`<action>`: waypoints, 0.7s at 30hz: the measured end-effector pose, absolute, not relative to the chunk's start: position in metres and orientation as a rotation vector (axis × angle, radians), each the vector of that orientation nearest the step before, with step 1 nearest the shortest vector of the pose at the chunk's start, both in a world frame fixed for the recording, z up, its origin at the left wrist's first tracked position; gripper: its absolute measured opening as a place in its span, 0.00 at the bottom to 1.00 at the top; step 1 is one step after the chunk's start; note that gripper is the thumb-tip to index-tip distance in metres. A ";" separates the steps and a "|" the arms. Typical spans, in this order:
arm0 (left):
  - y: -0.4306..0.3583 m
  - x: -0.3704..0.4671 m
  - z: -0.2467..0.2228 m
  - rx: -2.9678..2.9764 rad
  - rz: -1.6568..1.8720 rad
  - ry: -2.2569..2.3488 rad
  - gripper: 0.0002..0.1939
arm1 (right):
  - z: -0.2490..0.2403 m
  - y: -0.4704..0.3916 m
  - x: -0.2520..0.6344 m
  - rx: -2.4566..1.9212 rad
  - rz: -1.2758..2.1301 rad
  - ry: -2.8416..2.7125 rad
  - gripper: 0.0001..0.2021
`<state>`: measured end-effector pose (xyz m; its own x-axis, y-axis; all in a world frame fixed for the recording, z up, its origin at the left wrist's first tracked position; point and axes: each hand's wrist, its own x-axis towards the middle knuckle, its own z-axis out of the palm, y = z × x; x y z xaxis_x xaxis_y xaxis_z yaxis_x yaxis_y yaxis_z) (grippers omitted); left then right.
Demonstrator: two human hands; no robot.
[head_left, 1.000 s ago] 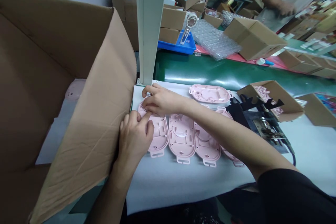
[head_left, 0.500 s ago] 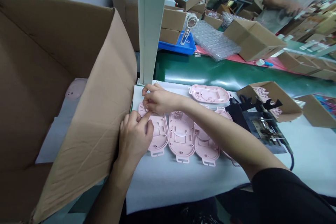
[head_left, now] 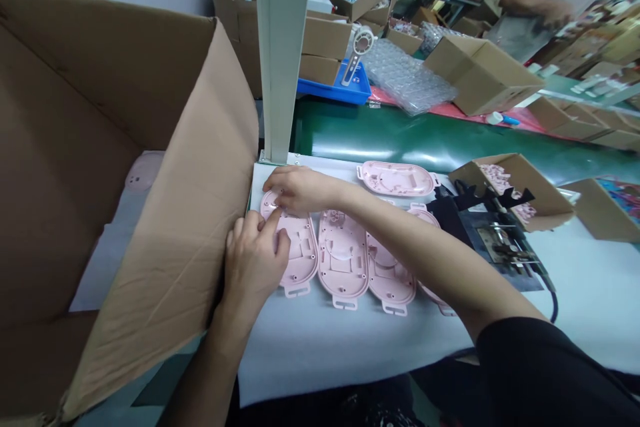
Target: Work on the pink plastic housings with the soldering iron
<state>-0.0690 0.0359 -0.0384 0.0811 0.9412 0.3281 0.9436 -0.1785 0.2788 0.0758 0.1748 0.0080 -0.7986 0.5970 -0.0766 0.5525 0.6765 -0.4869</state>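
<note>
A row of pink plastic shells lies on the white table cover, hollow sides up. Over the leftmost pink plastic shell (head_left: 300, 250), my left hand (head_left: 257, 257) rests along the left edge, fingers bent and index finger pressed near its upper end. My right hand (head_left: 303, 189) reaches across from the right, its fingers bent down in a pinch at that same end. Whatever is between those fingertips is hidden. Beside it, a second pink shell (head_left: 343, 267) and a third (head_left: 390, 280) lie close together; my right forearm partly covers those further right.
A large open cardboard box (head_left: 200, 167) stands close at the left. Behind are a metal post (head_left: 283, 53), another pink shell (head_left: 399, 179) and a green conveyor (head_left: 400, 137). At the right sit a metal fixture (head_left: 505, 240) and a box of small pink parts (head_left: 525, 180). A person works beyond.
My right hand's raised fingers have come down lower over the upper end of the leftmost shell. My left hand stays nearly in place. The view has shifted slightly.
</note>
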 end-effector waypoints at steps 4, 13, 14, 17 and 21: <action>0.035 -0.068 -0.038 -2.301 -0.677 -2.019 0.20 | 0.013 0.180 0.070 -1.040 0.855 -2.845 0.19; 0.037 -0.068 -0.028 -2.330 -0.519 -2.146 0.21 | 0.025 0.190 0.064 -1.114 0.873 -3.027 0.20; 0.038 -0.067 -0.027 -2.333 -0.488 -2.155 0.22 | 0.026 0.190 0.063 -1.107 0.860 -3.049 0.20; 0.040 -0.065 -0.021 -2.333 -0.369 -2.168 0.23 | 0.031 0.187 0.061 -1.100 0.826 -3.085 0.20; 0.041 -0.061 -0.009 -2.298 -0.198 -2.198 0.24 | 0.036 0.178 0.059 -1.120 0.765 -3.072 0.24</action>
